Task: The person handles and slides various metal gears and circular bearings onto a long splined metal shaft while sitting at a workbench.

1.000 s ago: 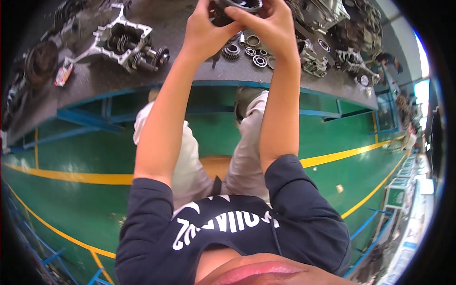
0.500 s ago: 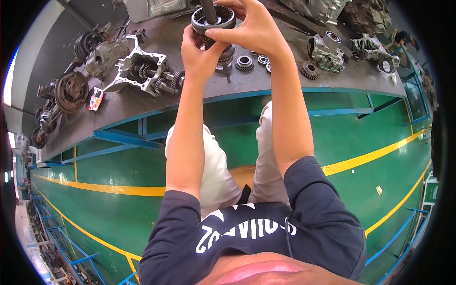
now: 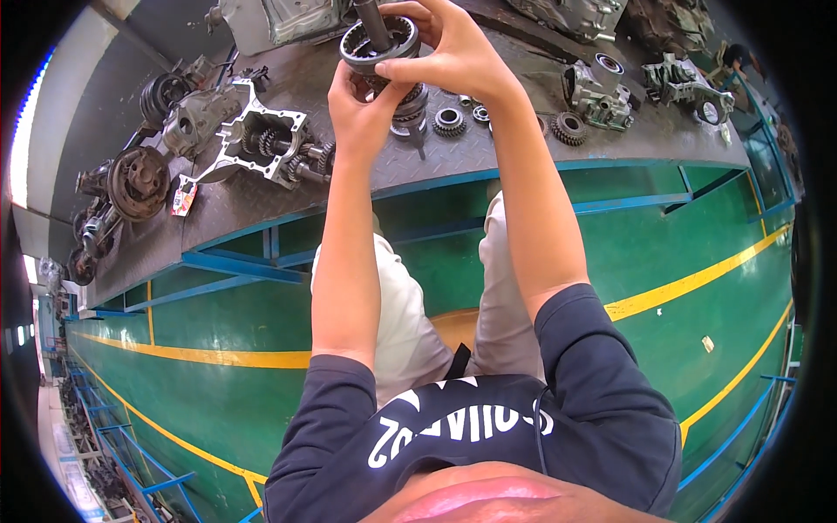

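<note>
Evidently clasping the dark ring (image 3: 355, 62) with both left grip (image 3: 362, 113) and right grip (image 3: 455, 65), around the shaft (image 3: 371, 23), over the desk (image 3: 453, 162) and inward from its front edge. Could tilt and bind on the shaft if pressed unevenly from the two sides, or slip, if held too loosely, and knock the small gear (image 3: 450, 128) nearby.

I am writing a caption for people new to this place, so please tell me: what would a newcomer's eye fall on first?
Probably the bare left hand and bare right hand, top centre, around a dark metal ring with inner teeth and a round metal shaft inside. Next, the open, silver-coloured metal housing with gears, lying left on the grey metal bench. Below, the glossy green floor with bright yellow lines also stands out.
</note>
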Motion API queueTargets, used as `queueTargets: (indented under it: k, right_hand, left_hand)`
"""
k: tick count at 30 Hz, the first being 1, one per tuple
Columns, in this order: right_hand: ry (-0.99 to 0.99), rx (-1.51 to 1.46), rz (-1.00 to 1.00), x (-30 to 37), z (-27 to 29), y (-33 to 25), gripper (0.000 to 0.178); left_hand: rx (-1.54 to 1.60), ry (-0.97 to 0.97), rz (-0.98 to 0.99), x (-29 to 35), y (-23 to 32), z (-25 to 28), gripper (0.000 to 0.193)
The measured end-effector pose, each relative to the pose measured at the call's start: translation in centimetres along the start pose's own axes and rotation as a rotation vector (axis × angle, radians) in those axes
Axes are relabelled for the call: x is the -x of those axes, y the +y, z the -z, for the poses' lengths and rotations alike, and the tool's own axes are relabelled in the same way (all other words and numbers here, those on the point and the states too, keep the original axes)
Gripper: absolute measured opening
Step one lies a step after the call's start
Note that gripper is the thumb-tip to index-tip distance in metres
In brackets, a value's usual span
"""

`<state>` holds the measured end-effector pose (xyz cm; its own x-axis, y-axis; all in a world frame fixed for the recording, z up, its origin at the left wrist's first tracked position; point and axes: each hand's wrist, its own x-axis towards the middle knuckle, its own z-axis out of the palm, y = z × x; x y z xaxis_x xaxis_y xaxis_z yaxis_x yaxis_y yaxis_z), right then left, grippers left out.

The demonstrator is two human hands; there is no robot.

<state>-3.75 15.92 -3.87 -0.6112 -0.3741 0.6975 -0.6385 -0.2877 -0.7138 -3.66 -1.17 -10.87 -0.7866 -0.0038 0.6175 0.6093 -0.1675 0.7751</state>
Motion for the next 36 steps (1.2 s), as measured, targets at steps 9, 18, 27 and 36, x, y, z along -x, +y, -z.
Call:
queueTargets:
  k: [9, 18, 27, 36]
  right_hand:
    - [0.011, -0.173, -0.133, 0.8, 0.0, 1.1, 0.104]
    - [0.055, -0.168, -0.098, 1.9, -0.8, 1.7, 0.101]
    - [0.191, 0.272, 0.026, 2.3, -2.5, 2.0, 0.078]
    - [0.312, 0.593, 0.177, 2.4, -1.6, 5.9, 0.071]
  left_hand:
    - [-0.029, -0.022, 0.045, 0.4, 1.0, 0.2, 0.056]
    - [-0.139, -0.045, 0.004, 0.6, 1.1, 0.0, 0.082]
    - [-0.377, -0.096, -0.107, 0.2, 0.4, 1.6, 0.089]
    - [-0.855, -0.052, -0.373, 1.8, 11.8, 4.7, 0.075]
